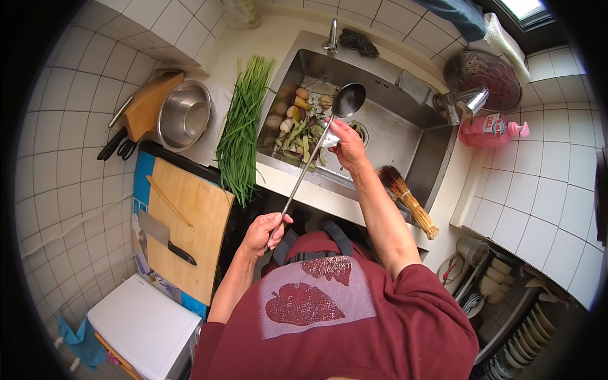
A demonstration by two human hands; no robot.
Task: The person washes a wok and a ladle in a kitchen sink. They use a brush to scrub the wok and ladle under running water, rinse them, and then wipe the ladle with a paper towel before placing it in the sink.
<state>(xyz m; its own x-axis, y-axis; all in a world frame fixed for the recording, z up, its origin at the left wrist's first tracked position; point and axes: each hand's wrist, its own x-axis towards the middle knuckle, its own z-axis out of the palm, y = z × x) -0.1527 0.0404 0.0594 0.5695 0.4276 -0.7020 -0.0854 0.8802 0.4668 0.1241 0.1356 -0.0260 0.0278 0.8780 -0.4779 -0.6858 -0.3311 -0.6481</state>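
A long-handled metal ladle [349,100] slants over the near left part of the stainless steel sink [394,137]. Around the end of its handle my left hand [267,232] is closed. My right hand [346,145] is at the handle near the bowl, with a crumpled silvery-white piece [331,139] between its fingers and the ladle; which fingers grip the handle is hard to tell. Eggshells [302,93] and vegetable peelings [300,137] lie in the sink's left part. A straw brush [413,204] leans across the sink's near right corner.
Green garlic chives [244,128] lie left of the sink, beside a metal bowl [184,115]. Farther left, a cleaver [166,235] and chopsticks [168,200] rest on a wooden cutting board [199,228]. A faucet [331,38] and a pink pump bottle [489,130] stand by the sink.
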